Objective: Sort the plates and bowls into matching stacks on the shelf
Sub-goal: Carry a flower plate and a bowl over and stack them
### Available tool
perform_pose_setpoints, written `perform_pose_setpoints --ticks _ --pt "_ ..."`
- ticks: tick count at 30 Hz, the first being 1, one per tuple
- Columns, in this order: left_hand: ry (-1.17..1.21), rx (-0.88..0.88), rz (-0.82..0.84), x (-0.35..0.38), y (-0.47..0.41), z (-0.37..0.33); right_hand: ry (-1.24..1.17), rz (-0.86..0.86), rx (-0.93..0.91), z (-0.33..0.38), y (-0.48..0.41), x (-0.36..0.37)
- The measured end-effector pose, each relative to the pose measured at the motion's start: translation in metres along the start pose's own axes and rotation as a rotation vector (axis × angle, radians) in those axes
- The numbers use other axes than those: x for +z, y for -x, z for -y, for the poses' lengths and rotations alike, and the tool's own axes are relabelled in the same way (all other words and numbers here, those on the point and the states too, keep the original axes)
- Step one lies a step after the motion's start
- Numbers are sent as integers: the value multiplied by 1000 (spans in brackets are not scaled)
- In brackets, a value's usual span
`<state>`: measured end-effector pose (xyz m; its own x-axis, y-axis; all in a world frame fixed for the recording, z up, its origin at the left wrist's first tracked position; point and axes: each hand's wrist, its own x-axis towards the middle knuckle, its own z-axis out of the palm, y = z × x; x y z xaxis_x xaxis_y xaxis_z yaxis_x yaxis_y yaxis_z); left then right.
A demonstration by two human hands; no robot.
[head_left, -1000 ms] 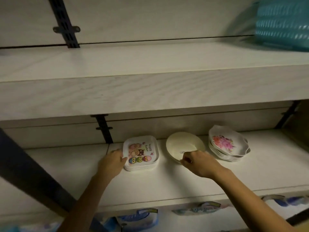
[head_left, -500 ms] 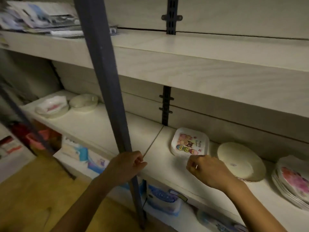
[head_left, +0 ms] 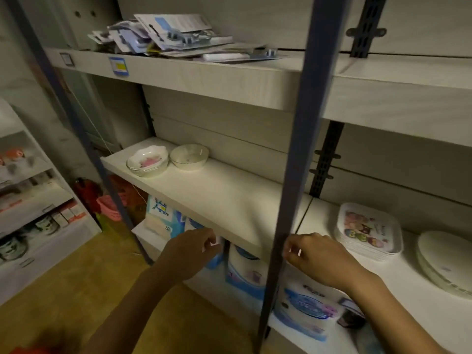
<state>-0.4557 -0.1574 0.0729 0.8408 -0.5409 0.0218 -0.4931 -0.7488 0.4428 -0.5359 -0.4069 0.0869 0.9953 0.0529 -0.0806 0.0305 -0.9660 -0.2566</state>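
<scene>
The left hand [head_left: 190,251] and right hand [head_left: 315,255] are pulling leftward from the square plates [head_left: 367,231], likely heading for the mismatched far-left bowls [head_left: 189,157]; fingers [head_left: 204,236] are hanging loosely curled, empty.

On the white shelf [head_left: 229,200], a scalloped pink-flowered bowl stack [head_left: 146,162] sits just beside a plain cream bowl [head_left: 189,157] at left; square cartoon-printed plates [head_left: 369,232] and round cream plates [head_left: 445,264] lie stacked at right

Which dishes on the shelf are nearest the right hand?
The square cartoon plates, just beyond the right hand; the round cream plates, flowered bowl and cream bowl lie farther.
</scene>
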Motion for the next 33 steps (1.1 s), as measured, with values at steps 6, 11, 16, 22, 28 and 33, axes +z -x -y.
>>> perform_pose_setpoints --ticks 6,11,16,22,28,33 --pt "-76 27 -30 -34 6 77 -3 -18 60 71 -46 16" --pt "-132 18 -56 -69 11 136 99 -6 70 116 -89 21" --pt "-194 12 -72 -96 3 185 161 6 88 151 -131 21" --pt "-157 -8 -73 -112 -33 234 189 24 93 176 -190 26" --pt "-149 -37 -78 -131 -90 283 164 7 116 183 -268 35" --pt "-182 -56 -74 -162 -132 336 134 22 166 190 -343 44"
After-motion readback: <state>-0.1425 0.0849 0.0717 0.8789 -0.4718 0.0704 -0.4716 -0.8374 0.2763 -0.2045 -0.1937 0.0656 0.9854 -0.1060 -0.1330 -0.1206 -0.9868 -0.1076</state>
